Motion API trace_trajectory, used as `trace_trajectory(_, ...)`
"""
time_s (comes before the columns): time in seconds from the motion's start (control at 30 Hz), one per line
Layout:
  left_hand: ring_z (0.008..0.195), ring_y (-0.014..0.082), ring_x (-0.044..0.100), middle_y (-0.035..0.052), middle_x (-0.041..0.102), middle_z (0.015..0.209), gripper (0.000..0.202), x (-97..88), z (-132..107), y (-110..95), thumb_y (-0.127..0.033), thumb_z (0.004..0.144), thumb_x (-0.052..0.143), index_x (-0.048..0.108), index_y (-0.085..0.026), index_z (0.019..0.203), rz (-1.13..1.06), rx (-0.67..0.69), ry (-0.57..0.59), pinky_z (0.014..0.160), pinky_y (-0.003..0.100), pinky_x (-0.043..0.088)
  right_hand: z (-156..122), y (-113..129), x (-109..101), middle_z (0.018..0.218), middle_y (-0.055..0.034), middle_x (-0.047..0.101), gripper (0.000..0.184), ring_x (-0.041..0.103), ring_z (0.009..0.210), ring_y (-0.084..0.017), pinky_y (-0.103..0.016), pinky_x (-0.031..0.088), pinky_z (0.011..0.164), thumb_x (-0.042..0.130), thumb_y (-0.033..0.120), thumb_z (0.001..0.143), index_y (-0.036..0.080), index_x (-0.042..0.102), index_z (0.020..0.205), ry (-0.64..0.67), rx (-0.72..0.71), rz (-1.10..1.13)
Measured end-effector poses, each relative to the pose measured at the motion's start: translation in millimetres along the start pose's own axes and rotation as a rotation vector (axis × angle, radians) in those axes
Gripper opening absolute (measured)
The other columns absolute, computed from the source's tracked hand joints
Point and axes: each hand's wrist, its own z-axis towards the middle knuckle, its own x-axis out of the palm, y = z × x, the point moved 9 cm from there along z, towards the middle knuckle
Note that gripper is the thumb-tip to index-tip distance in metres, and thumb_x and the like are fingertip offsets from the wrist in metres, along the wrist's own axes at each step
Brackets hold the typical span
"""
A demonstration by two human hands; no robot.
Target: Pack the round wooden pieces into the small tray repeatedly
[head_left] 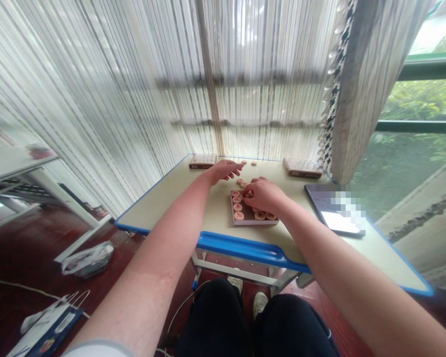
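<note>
While extending unclenched left hand (pixel 226 170) toward xiangqi pieces (pixel 253 163), apparently filling box (pixel 255 223) with right hand (pixel 263 193) (cannot tell grip); next, pinch gently.

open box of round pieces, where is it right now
Just right of centre in the head view, the open box sits on the table beyond its blue trough, the right hand over it and the tablet further right.
</note>
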Motion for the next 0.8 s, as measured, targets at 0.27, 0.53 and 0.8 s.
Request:
trace_trajectory(0.27, 0.059, 0.0087, 0.050, 0.0079, 0.066, 0.083, 0.040, -0.2, 0.5, 0.5, -0.054, 0.070, 0.064, 0.065, -0.015, 0.081, 0.005, -0.006, -0.002, 0.051, 0.022, 0.035, 2.0, -1.6, -0.5, 0.084, -0.0059, 0.065, 0.017, 0.052, 0.086, -0.024, -0.033, 0.042, 0.073, 0.060, 0.035, 0.072, 0.028, 0.071, 0.083, -0.010, 0.017, 0.007)
trace_trajectory(0.53, 0.059, 0.0089, 0.050, 0.0081, 0.066, 0.084, 0.042, 0.0, -0.5, -2.3, -0.056, 0.070, 0.063, 0.066, -0.016, 0.081, 0.008, 0.014, 0.008, 0.051, 0.022, 0.035, 2.0, -1.0, -6.5, 0.089, -0.0056, 0.065, 0.017, 0.051, 0.090, -0.024, -0.034, 0.041, 0.076, 0.058, 0.033, 0.076, 0.028, 0.070, 0.087, -0.084, 0.032, 0.071)
trace_trajectory(0.8, 0.059, 0.0088, 0.050, 0.0076, 0.066, 0.084, 0.041, 1.4, -2.1, -3.9, -0.055, 0.070, 0.064, 0.066, -0.016, 0.082, 0.015, 0.010, 0.017, 0.052, 0.022, 0.036, 6.6, 3.9, -7.7, 0.097, -0.0050, 0.062, 0.021, 0.049, 0.096, -0.023, -0.033, 0.042, 0.078, 0.054, 0.034, 0.082, 0.030, 0.071, 0.094, -0.177, 0.001, 0.172)
